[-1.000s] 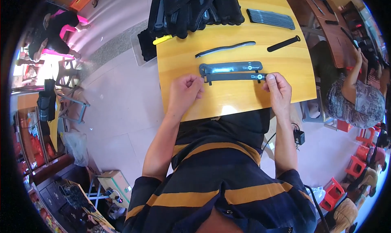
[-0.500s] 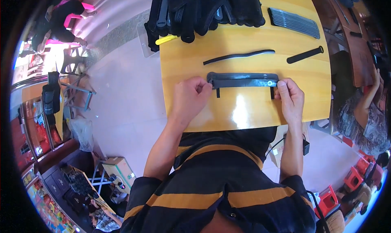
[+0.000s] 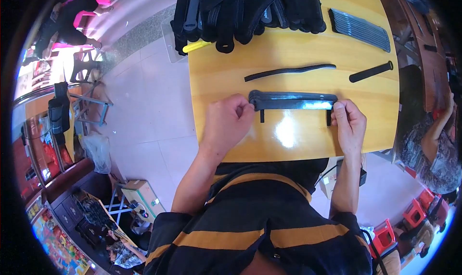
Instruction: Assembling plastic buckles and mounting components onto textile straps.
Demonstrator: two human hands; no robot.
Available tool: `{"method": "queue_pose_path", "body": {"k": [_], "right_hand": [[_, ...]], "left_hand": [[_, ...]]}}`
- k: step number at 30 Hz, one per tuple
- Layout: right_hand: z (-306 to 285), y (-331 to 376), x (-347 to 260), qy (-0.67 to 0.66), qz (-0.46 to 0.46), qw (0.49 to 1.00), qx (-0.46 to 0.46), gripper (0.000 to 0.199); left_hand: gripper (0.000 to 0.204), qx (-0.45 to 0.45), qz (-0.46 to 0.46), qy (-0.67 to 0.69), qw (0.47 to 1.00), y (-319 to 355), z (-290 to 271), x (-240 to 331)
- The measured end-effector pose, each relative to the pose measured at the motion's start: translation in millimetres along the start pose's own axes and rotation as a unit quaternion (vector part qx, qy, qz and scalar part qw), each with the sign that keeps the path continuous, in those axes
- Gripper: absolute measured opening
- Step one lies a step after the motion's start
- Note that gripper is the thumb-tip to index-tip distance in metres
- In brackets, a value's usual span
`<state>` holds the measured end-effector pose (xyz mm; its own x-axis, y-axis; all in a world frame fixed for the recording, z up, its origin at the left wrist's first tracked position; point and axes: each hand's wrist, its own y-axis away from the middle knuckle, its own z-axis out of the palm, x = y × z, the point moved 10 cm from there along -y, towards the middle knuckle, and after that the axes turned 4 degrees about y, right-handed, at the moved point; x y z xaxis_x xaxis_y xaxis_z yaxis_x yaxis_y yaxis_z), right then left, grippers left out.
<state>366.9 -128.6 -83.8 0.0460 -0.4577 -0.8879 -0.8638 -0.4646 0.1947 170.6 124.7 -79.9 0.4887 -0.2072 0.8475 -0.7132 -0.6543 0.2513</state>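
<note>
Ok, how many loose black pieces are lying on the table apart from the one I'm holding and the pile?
3: a thin curved strip just beyond the held piece, a short rod to its right, and a ribbed flat panel at the far right. The pile may hide more.

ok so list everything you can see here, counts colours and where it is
long flat black strap piece: one, black, table middle, held at both ends
thin curved black strip: one, black, just beyond the held piece
short black rod: one, black, right of the strip
ribbed dark grey panel: one, grey, far right of table
pile of black straps: count unclear, black, far edge
yellow tool handle: one, yellow, at the pile's left end
round-cornered yellow wooden table: one, yellow
red plastic stools: several, red, floor at right
left hand: pinches the piece's left end
right hand: pinches its right end
</note>
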Motion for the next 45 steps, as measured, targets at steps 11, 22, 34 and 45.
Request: {"method": "queue_pose_path", "body": {"k": [11, 22, 34, 45], "right_hand": [[2, -1, 0, 0.041, 0.006, 0.999, 0.001, 0.023], [-4, -1, -2, 0.072, -0.004, 0.997, 0.028, 0.018], [-5, 1, -14, 0.115, -0.014, 0.993, 0.031, 0.013], [-5, 2, -23, 0.158, -0.038, 0.986, 0.034, 0.012]], "left_hand": [[0.015, -0.011, 0.008, -0.025, 1.0, -1, 0, 3], [0.015, -0.016, 0.028, -0.026, 0.999, -3, 4, 5], [0.014, -0.013, 0.013, -0.033, 0.999, -2, 2, 3], [0.015, -0.015, 0.01, -0.055, 0.998, -4, 0, 4]]}}
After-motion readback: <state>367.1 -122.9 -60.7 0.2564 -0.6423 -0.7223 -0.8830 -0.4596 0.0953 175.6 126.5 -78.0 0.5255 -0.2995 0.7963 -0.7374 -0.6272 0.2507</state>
